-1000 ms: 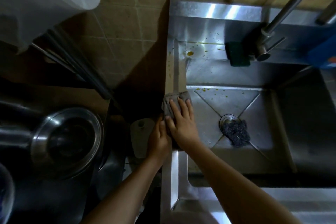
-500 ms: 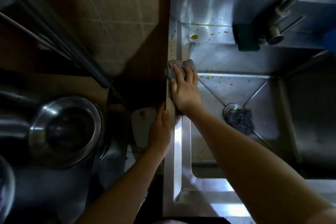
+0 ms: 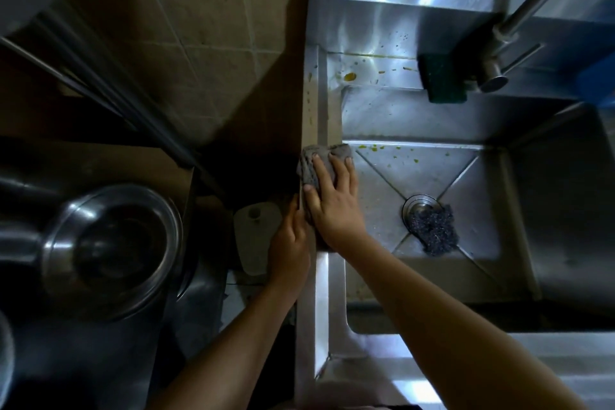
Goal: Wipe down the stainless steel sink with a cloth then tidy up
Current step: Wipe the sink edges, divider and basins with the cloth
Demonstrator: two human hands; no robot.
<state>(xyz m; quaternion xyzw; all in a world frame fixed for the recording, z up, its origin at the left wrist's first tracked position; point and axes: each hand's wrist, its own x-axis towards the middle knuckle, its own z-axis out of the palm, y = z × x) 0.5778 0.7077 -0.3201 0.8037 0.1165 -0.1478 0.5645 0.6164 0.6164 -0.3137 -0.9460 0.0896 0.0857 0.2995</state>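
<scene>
**A:** Where is the cloth?

**B:** The grey cloth (image 3: 308,164) lies on the left rim of the sink (image 3: 321,110), mid-frame, at the basin's upper left corner.

**A:** And the hands?

**B:** The right hand (image 3: 334,201) presses it flat, fingers straight and spread. The left hand (image 3: 289,243) rests against the rim's outer edge just below; whether its fingers curl round cannot be told.

**A:** Around that?

**B:** A steel scourer (image 3: 432,231) lies by the drain, a green sponge (image 3: 441,78) sits under the faucet (image 3: 499,33) at upper right, and a steel bowl (image 3: 113,250) stands at lower left.

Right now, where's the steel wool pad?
Head view, right of centre: the steel wool pad lies on the sink floor, overlapping the drain, right of the right hand pressing the cloth.
</scene>
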